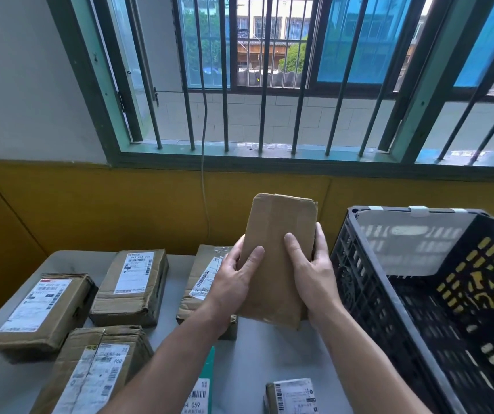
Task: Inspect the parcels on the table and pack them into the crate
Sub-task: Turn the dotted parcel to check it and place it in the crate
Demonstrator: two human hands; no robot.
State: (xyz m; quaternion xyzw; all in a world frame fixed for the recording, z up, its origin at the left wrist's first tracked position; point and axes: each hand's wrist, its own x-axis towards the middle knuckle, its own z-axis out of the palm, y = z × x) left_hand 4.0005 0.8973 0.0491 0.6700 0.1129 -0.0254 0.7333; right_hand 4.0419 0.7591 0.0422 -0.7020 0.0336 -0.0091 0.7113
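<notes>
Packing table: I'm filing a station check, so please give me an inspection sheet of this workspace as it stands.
Surface: grey table, parcels spread over its left and near parts.
Job's things: brown parcel held upright above the table; six labelled parcels lie flat; black crate at right, no parcel seen inside.
Clutter: nothing seen.
Hands: left hand and right hand both grip the brown parcel's sides.
Cables: pale cord hangs down the yellow wall.
Surroundings: barred window above that wall; buildings outside.
</notes>
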